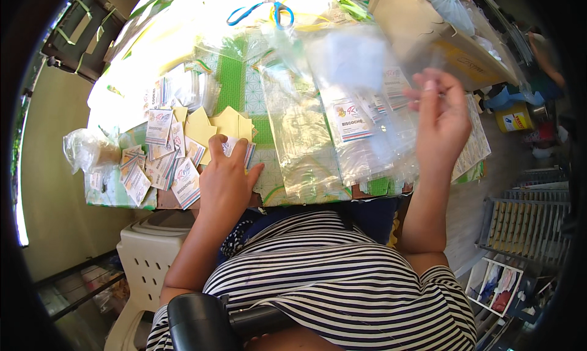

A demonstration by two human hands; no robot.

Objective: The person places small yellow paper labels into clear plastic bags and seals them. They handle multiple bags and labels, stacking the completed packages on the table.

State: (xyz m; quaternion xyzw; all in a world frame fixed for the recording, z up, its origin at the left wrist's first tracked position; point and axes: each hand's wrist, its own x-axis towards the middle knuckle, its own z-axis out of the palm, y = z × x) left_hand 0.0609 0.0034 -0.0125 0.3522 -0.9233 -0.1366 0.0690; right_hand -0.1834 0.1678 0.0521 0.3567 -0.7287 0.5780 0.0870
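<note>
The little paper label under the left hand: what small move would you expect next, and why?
Probably the left hand lifts one paper label off the table toward the clear bag. The fingers already press on a label beside the loose pile, while the right hand holds the bag raised above the stack of clear bags.

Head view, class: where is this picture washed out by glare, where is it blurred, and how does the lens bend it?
Head view: sunlight bleaches the far end of the table near the blue scissors; the right hand and its clear bag are smeared by motion; the left hand on the paper labels is sharp; edges curve toward a dark round rim.
</note>
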